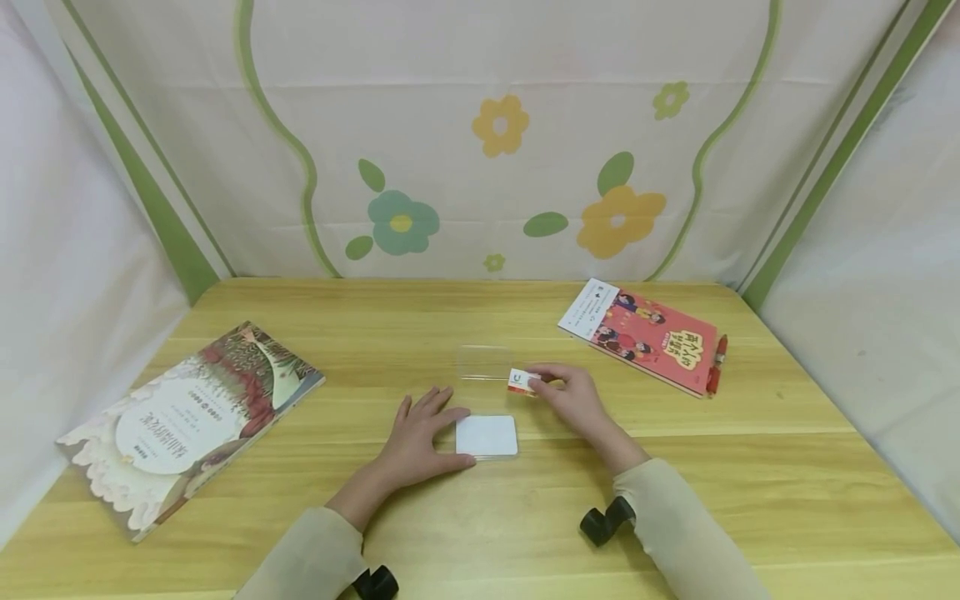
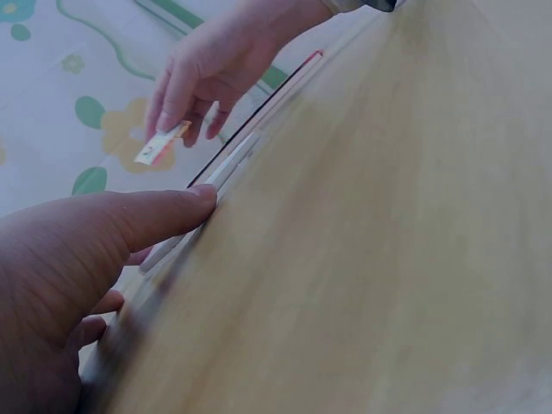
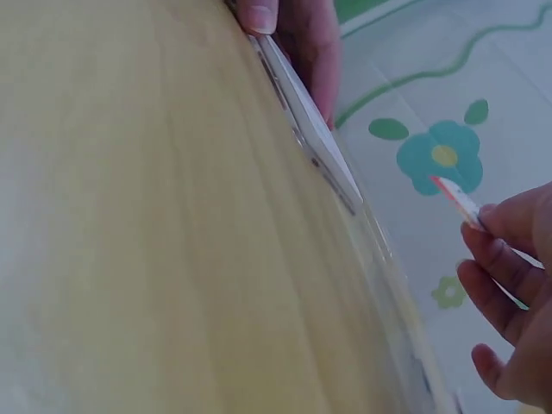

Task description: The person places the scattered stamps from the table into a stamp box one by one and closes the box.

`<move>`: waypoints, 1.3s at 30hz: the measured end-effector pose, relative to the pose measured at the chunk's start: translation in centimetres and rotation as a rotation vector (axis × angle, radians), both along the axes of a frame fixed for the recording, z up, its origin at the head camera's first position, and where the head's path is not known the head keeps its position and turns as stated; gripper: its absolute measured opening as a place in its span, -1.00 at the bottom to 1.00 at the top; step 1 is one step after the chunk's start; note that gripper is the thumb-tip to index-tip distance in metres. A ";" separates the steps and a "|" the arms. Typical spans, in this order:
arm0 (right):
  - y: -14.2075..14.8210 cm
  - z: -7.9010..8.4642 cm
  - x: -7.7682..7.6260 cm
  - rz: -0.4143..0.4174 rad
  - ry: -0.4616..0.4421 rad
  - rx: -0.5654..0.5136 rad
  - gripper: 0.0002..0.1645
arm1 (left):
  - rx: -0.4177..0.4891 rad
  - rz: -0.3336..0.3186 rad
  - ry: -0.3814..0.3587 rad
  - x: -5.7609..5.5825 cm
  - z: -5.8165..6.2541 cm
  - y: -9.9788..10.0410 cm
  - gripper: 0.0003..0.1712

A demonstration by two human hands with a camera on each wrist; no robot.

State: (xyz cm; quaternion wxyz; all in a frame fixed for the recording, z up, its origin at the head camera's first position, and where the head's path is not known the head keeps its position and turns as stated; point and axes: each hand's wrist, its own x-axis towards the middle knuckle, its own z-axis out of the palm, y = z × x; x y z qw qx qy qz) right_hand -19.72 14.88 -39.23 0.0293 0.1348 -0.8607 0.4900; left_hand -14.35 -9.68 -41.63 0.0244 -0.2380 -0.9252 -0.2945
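Note:
A stack of white cards (image 1: 486,435) lies in a shallow clear plastic box on the table. My left hand (image 1: 416,448) grips the box at its left end, thumb at the near corner and index finger at the far one. Seen from the left wrist, the thumb (image 2: 168,216) presses the near edge. Between thumb and fingers my right hand (image 1: 573,404) pinches a small white card with a red edge and a green-blue logo (image 1: 521,382), raised beyond the box. Behind, a clear plastic lid (image 1: 480,363) lies flat on the table.
At the left lies a picture book (image 1: 195,425) with a white oval on its cover. A red book (image 1: 645,337) is at the back right, a red pen (image 1: 717,365) beside it. Flowered curtain cloth (image 1: 495,50) closes off the table's back and sides.

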 end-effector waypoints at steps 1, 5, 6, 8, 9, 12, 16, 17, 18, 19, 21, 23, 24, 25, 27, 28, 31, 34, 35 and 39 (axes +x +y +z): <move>-0.3 0.2 0.1 0.009 -0.005 -0.008 -0.72 | 0.003 -0.001 0.002 0.0 0.0 0.0 -0.25; -1.5 1.0 0.7 0.053 -0.015 -0.049 -0.73 | -0.002 0.004 0.011 0.0 -0.1 -0.1 -0.26; -1.9 1.2 0.9 0.064 -0.007 -0.056 -0.74 | -0.004 0.005 0.012 -0.1 -0.1 -0.1 -0.26; -2.5 1.3 1.3 0.083 -0.027 -0.081 -0.77 | -0.009 0.006 0.015 -0.1 -0.1 -0.1 -0.26; -2.7 1.3 1.4 0.094 -0.043 -0.092 -0.78 | -0.012 0.005 0.016 -0.1 -0.1 -0.1 -0.26; -3.3 0.9 1.8 0.137 -0.094 -0.135 -0.79 | -0.016 0.001 0.020 -0.1 -0.1 -0.1 -0.26; -3.9 0.7 2.5 0.202 -0.142 -0.185 -0.78 | -0.018 0.001 0.021 0.0 0.0 0.0 -0.27; -4.0 0.8 2.8 0.212 -0.147 -0.187 -0.77 | -0.018 0.002 0.019 0.0 0.0 0.0 -0.26; -4.1 1.0 3.1 0.221 -0.149 -0.185 -0.78 | -0.017 0.003 0.019 0.0 0.1 0.0 -0.26; -4.2 1.2 3.3 0.231 -0.145 -0.177 -0.78 | -0.017 0.003 0.019 0.0 0.1 0.0 -0.26; -4.4 1.5 3.7 0.242 -0.135 -0.155 -0.78 | -0.015 0.003 0.017 0.0 0.1 0.0 -0.26; -4.5 1.4 4.0 0.252 -0.124 -0.132 -0.79 | -0.017 0.001 0.015 0.0 0.1 0.0 -0.25; -4.5 1.3 4.0 0.256 -0.115 -0.121 -0.78 | -0.018 0.000 0.014 0.0 0.1 0.0 -0.25; -4.5 1.2 4.0 0.263 -0.106 -0.112 -0.78 | -0.019 0.000 0.013 0.0 0.0 0.1 -0.25; -4.5 0.6 3.8 0.269 -0.087 -0.090 -0.79 | -0.024 0.000 0.008 0.0 0.0 0.0 -0.25; -4.5 0.1 3.6 0.273 -0.073 -0.079 -0.79 | -0.024 0.001 0.009 0.0 0.0 0.0 -0.25; -4.4 -1.1 3.2 0.271 -0.033 -0.043 -0.79 | -0.022 0.001 0.009 0.0 0.0 0.0 -0.25; -4.4 -1.9 3.1 0.260 0.018 0.005 -0.80 | -0.023 0.001 0.013 -0.1 -0.1 0.0 -0.25; -4.5 -1.9 3.1 0.256 0.034 0.020 -0.80 | -0.024 0.000 0.014 -0.1 -0.1 0.0 -0.25; -4.7 -2.0 3.3 0.242 0.095 0.083 -0.82 | -0.020 -0.002 0.014 -0.1 -0.1 0.0 -0.26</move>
